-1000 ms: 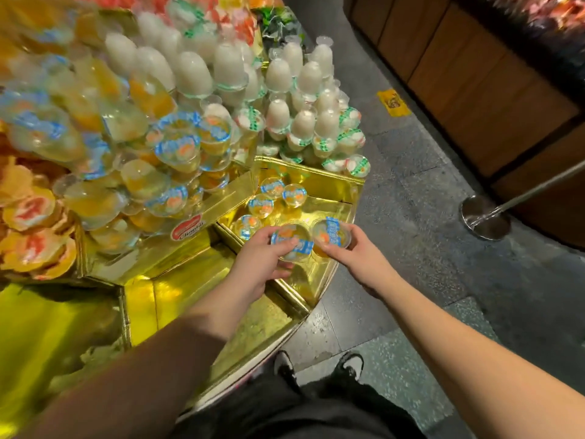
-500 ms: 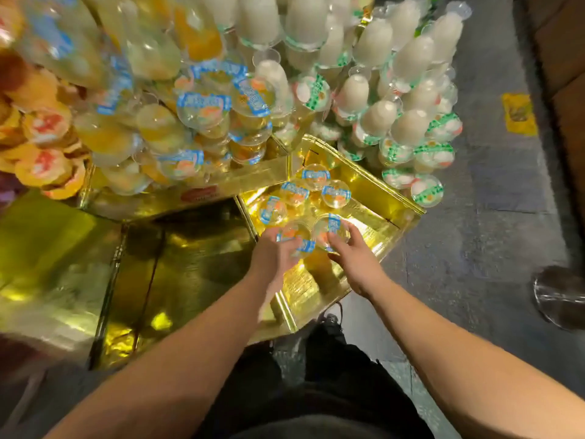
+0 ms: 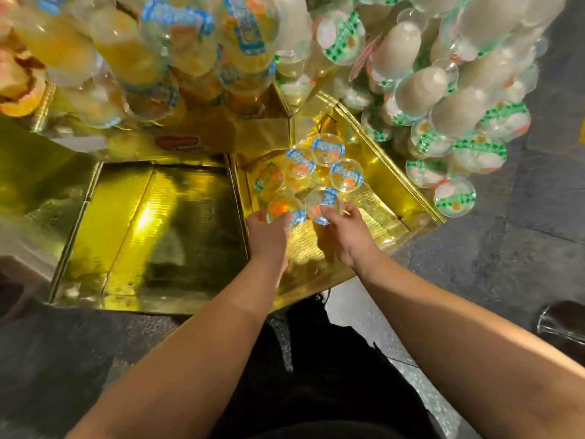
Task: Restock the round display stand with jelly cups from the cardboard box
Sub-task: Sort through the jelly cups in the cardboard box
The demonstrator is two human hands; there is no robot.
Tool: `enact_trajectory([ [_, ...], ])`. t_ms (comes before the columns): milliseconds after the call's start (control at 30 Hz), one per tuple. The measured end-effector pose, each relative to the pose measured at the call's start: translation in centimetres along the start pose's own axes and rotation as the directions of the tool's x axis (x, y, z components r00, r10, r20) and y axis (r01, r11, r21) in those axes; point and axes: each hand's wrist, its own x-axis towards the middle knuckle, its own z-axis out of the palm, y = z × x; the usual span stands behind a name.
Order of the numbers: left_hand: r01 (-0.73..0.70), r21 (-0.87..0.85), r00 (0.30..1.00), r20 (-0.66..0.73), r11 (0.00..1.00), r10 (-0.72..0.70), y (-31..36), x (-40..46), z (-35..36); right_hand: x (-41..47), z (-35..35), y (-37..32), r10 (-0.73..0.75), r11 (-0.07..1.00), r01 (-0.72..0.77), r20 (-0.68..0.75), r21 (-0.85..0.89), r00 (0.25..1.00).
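Two bare forearms reach in from the near edge over a round display stand lined in shiny gold foil card [image 3: 177, 236], its wedge-shaped compartments split by gold dividers. Dark speckled floor [image 3: 493, 267] lies to the right and near side. Far across the top, heaps of cups: clear domed cups of yellow-orange jelly with blue-and-white labels [image 3: 177, 45] at far left and centre, milky white domed cups with green-patterned lids [image 3: 443, 90] at far right spilling over the stand's edge.

Left compartment holds only bare foil. Right compartment [image 3: 380, 198] holds a small cluster of clear plastic jelly cups, round lids up, blue-white label strips, orange fruit pieces showing through pale jelly. Four loose cups [image 3: 326, 150] sit at its far end, touching or just beside each other; one at the left [image 3: 269, 179] looks tilted, blurred.

Left hand [image 3: 269, 232] grips one jelly cup with a big orange piece inside [image 3: 285, 210], thumb on its left rim, fingers curled round the right side; the underside is hidden. Right hand [image 3: 345, 232] pinches a second clear cup with a blue label [image 3: 324, 204] by its near rim, thumb on top, fingers curled around the right rim. Both held cups are just beside each other, near side of the loose cluster, over the foil; cannot tell if they touch the floor of the compartment.

Black trousers [image 3: 316, 375] show below between the arms.
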Motion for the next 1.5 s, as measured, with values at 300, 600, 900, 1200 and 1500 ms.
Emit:
enact_trajectory([
  [300, 0.008, -0.201, 0.993, -0.113, 0.980, -0.031, -0.9, 1.7, 2.0, 2.0, 1.2, -0.6, 0.100, 0.974, -0.108, 0.047, 0.201, 0.994],
  [600, 0.001, -0.178, 0.995, -0.095, 0.984, -0.018, -2.1, 3.5, 2.4, 3.6, 3.4, -0.5, 0.128, 0.963, -0.124, -0.001, 0.239, 0.992],
  [900, 0.040, -0.280, 0.976, -0.193, 0.959, -0.098, -1.5, 4.4, 3.6, 4.9, 4.1, -0.3, 0.090, 0.968, -0.079, -0.036, 0.240, 0.995],
  [1200, 0.047, -0.227, 0.977, -0.193, 0.973, -0.092, -1.6, 4.6, 3.6, 4.8, 3.7, -0.4, 0.019, 0.999, -0.023, -0.128, -0.029, 0.992],
  [1500, 0.184, -0.162, 0.982, 0.075, 0.969, -0.173, -0.4, -0.7, 0.6, 0.8, 0.1, -2.1, -0.053, 0.889, -0.008, -0.119, -0.458, 0.992],
])
